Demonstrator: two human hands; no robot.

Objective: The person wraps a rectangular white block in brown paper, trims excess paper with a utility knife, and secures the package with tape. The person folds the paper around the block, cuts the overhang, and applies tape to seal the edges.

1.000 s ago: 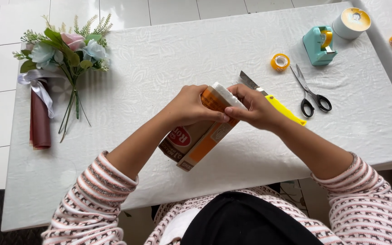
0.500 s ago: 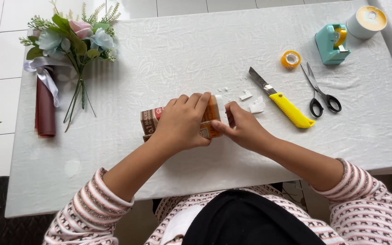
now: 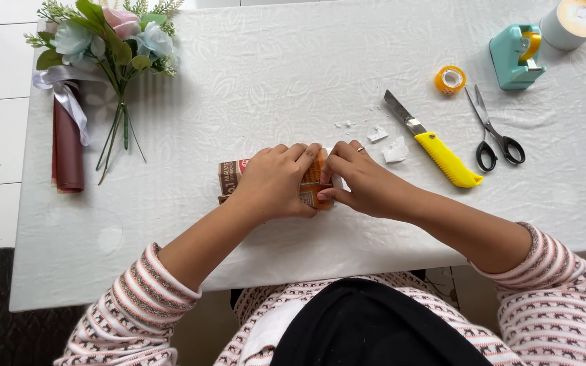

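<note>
An orange-and-brown carton, a yellow-handled knife, a teal tape dispenser, black-handled scissors, pink-striped sleeves.

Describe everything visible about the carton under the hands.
The carton is a small printed cardboard box, brown at its left end and orange near the right. It lies on its side on the white table. The left hand covers its middle; the right hand pinches its right end.

Single head-worn view, looking steeply down, close over white table
</note>
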